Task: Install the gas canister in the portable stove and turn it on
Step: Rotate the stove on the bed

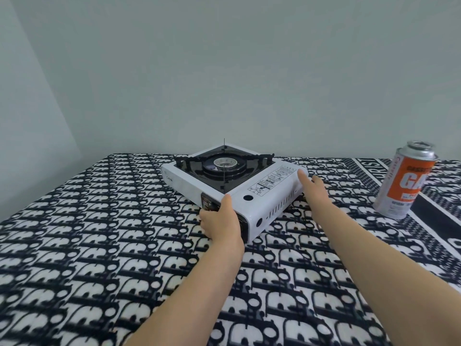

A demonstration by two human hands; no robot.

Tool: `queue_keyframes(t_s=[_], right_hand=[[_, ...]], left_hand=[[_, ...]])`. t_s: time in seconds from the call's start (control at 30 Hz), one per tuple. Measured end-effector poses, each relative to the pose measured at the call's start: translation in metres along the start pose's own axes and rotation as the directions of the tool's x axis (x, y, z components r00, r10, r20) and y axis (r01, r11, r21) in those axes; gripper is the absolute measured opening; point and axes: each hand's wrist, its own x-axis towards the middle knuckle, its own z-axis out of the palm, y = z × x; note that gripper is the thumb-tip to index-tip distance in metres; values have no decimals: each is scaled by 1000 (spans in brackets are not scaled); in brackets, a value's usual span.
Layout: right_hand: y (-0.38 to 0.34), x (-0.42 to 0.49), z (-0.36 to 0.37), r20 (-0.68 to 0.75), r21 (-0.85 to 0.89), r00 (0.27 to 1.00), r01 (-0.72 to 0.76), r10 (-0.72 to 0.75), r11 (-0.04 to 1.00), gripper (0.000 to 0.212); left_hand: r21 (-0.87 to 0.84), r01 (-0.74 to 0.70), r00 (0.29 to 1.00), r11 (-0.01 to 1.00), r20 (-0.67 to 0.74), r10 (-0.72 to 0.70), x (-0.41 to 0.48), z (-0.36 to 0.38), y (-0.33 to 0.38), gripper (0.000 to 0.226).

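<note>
A white portable stove with a black burner pan sits turned at an angle on a patterned cloth. My left hand grips its near front corner, thumb on top, fingers over the black control panel. My right hand holds the stove's right side, thumb lying on the closed canister-compartment lid and fingers down the vented side wall. An orange and silver gas canister stands upright at the right, apart from both hands.
The black-and-white patterned cloth covers the whole surface. A plain pale wall rises right behind the stove. The cloth's dark border band runs under the canister at the right.
</note>
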Motion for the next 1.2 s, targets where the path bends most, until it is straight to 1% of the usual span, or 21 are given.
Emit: queue_keyframes(t_s=[0.1,0.23,0.3,0.43,0.6,0.7,0.77,0.83,0.93,1.1,1.2], right_hand=[[-1,5,3,47,14,999,-17,16,1000,77],[2,5,3,44,41,999,16,-18,999,70],[6,4,1,44,67,999,19,-22,998,71],[12,-3,3,18,105,999,41,-43,994,65],[14,-14,8,-29,138,995,97,-94,986,58],[15,-21,8,-66,163,993,106,-96,981,56],[17,-26,6,-85,183,992,109,-94,977,50],[19,-31,4,-104,199,989,120,-100,973,43],[21,-38,-1,-143,188,982,151,-125,970,44],[23,-50,-7,-261,158,954,191,-146,969,50],[29,-59,-11,-306,175,938,225,-164,959,47]], left_hand=[[-16,-21,1000,1000,-6,21,-1,1,0,55],[-34,-40,999,999,1,40,-4,0,1,52],[-56,-49,999,997,1,49,-4,-2,3,41],[-94,-66,998,993,2,67,-3,-7,13,25],[-121,-75,997,990,23,78,0,-15,25,19],[-127,-76,996,989,31,80,3,-19,30,13],[-119,-71,996,990,40,76,6,-21,32,10],[-106,-56,997,993,52,61,7,-22,33,8],[-105,-35,997,994,70,42,10,-21,34,10],[-90,6,991,996,136,6,17,-22,34,27],[-58,17,984,998,179,-7,20,-21,32,22]])
